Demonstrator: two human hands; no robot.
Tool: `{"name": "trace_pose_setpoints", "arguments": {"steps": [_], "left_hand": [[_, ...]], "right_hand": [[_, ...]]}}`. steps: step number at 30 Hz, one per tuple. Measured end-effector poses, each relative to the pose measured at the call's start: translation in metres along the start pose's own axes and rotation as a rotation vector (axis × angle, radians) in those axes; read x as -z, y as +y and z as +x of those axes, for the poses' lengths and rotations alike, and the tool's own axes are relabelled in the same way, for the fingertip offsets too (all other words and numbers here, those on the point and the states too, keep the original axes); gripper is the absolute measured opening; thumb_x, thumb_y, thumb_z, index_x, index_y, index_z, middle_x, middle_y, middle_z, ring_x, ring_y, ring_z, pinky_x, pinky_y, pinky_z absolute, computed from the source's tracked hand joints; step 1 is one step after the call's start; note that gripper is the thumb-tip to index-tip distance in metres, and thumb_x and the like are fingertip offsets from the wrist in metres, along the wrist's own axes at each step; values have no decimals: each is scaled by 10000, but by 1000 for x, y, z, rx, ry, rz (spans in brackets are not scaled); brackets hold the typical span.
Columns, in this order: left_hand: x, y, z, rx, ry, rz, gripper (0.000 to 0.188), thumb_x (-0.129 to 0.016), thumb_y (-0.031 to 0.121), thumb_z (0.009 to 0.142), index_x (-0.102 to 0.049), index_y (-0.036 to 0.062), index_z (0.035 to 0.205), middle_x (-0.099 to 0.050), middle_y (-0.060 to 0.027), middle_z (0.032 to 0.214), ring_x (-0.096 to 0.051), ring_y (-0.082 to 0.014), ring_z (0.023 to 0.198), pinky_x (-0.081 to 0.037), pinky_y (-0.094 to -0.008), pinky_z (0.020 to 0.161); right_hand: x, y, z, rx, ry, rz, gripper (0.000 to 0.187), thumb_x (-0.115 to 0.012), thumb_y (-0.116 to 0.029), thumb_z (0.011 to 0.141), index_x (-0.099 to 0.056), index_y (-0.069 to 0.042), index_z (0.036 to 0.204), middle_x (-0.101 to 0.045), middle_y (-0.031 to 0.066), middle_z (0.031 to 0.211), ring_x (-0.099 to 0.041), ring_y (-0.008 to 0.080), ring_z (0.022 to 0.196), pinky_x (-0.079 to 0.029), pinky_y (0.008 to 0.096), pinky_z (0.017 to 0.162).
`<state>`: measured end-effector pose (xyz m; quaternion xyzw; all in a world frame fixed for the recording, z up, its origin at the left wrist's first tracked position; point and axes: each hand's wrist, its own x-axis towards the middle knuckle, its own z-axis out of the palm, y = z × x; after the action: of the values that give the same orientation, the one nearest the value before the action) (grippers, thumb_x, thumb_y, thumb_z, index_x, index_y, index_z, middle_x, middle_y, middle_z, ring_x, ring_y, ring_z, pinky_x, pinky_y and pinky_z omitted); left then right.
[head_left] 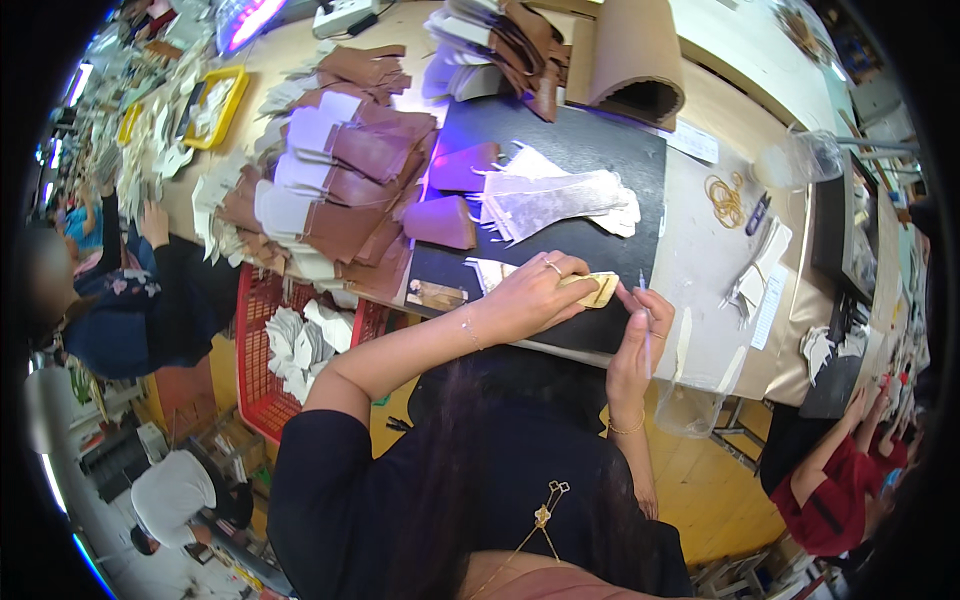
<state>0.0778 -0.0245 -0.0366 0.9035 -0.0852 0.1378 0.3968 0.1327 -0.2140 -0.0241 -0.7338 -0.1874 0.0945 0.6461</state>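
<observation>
My left hand (540, 298) presses down near the front edge of the black mat (560, 135). Its fingers are closed on a small yellowish template (603, 290), and a white cut piece (488, 272) shows beneath that hand. Just to the right, my right hand (637, 340) grips a slim pale pen (641, 283), held upright with its tip pointing away from me beside the template. Farther up the mat lies a fan of white cut pieces (555, 195) with ragged ends. Two brown pieces (441, 221) rest at their left. A small patterned tag (437, 294) lies left of my left hand.
Stacks of brown and white pieces (350, 150) cover the table at left. Below them stands a red basket (268, 345) with white pieces. A cardboard roll (640, 60) is at the back; rubber bands (725, 200) and a cutter (759, 213) lie right. Other people sit on both sides.
</observation>
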Motion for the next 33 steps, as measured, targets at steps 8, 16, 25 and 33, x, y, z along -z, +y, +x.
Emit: {"name": "trace_pose_setpoints", "arguments": {"steps": [8, 16, 25, 33], "left_hand": [[2, -5, 3, 46, 0, -70, 381, -794, 105, 775, -637, 51, 1119, -594, -127, 1106, -592, -338, 1037, -493, -424, 929], [7, -10, 3, 169, 59, -340, 479, -836, -6, 771, -584, 51, 1173, -593, -92, 1154, -599, -175, 1010, -497, -279, 836], [14, -8, 8, 116, -39, -206, 612, -882, 35, 728, -560, 62, 1248, -587, -119, 1190, -580, -217, 1050, -472, -314, 897], [43, 25, 18, 111, 69, -108, 527, -886, 35, 718, -665, 42, 1196, -642, -143, 1158, -648, -271, 1049, -527, -355, 900]], "right_hand": [[8, -3, 4, -150, -3, 155, 332, -368, -267, 1127, -445, -9, 1323, -487, 146, 1312, -616, 308, 1246, -388, 377, 1089], [3, -5, 1, -176, 48, 227, 330, -411, -267, 1121, -472, 9, 1292, -524, 125, 1265, -656, 241, 1175, -453, 320, 1013], [1, -11, 6, -265, 26, 591, 349, -417, -293, 1118, -455, -1, 1304, -511, 137, 1258, -676, 240, 1101, -549, 369, 967], [-10, 1, 9, -271, -32, 512, 339, -390, -297, 1121, -432, -15, 1304, -517, 154, 1289, -655, 282, 1174, -559, 391, 986]]}}
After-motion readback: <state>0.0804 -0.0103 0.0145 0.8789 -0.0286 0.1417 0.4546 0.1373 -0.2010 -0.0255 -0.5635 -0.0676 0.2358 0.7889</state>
